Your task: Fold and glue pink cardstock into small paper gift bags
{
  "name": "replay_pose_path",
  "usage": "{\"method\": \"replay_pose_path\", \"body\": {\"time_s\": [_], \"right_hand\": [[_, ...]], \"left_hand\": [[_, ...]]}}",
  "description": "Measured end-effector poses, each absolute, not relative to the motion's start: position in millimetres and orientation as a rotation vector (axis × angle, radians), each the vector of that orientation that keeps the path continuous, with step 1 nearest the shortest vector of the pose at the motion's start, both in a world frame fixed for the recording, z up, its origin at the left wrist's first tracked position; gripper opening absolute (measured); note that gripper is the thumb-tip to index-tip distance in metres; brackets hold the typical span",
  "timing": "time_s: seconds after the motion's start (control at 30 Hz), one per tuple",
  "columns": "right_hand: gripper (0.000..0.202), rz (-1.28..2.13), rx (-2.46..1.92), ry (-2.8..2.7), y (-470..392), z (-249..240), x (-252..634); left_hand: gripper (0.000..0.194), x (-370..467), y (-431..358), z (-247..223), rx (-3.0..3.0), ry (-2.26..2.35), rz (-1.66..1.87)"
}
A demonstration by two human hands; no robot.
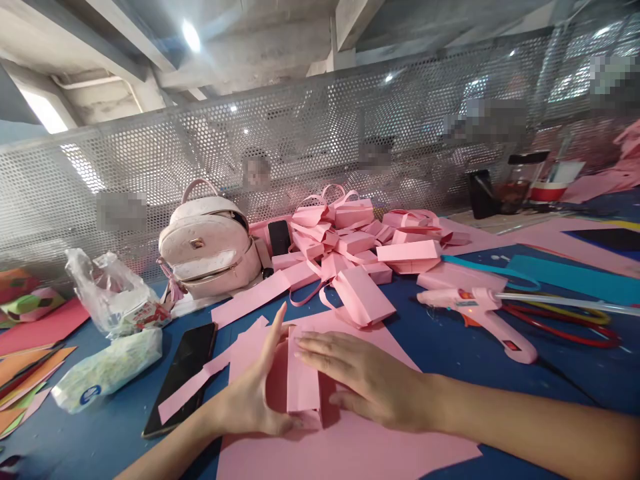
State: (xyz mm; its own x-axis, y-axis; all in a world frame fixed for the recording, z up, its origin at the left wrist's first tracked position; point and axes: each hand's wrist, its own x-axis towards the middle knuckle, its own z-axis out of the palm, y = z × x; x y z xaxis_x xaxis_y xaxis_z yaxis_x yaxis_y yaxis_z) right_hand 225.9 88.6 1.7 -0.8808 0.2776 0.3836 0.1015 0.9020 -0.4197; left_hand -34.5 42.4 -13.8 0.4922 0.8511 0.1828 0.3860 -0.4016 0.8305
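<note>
A folded pink paper box (303,377) stands between my hands on a large pink sheet (350,450). My left hand (255,393) is on its left side, thumb and fingers spread apart around the box, with the fingertips partly hidden behind its far end. Flat against the top and right side of the box lies my right hand (367,380), its fingers stretched out. Just beyond the hands is a finished-looking pink paper box (364,295), at the near edge of a pile of pink boxes and strips (310,247).
A pink glue gun (480,313) lies at the right, its cord trailing. At the left are a black phone (187,373) under a pink strip, a tissue pack (110,367), and a plastic bag (115,293). A pale backpack (207,247) stands behind, before a perforated metal screen (300,147).
</note>
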Motion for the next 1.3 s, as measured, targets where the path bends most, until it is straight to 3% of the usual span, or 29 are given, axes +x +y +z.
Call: {"method": "replay_pose_path", "body": {"time_s": [0.13,0.53,0.77,1.0,1.3], "right_hand": [[0.078,0.573,-0.209,-2.687,88,4,226],[0.063,0.643,-0.199,-2.679,91,8,226],[0.046,0.527,-0.182,-2.612,93,4,231],[0.073,0.59,-0.369,-2.511,96,-8,231],[0.108,0.649,-0.429,-2.414,92,-11,228]], "left_hand": [[0.146,-34,41,-18,1.997,1.063,0.758],[0.146,-38,40,-23,2.023,1.177,0.659],[0.142,-32,38,-21,2.024,1.236,0.879],[0.136,-29,33,-32,2.308,1.408,1.03],[0.132,-19,32,-24,2.479,1.269,1.039]]}}
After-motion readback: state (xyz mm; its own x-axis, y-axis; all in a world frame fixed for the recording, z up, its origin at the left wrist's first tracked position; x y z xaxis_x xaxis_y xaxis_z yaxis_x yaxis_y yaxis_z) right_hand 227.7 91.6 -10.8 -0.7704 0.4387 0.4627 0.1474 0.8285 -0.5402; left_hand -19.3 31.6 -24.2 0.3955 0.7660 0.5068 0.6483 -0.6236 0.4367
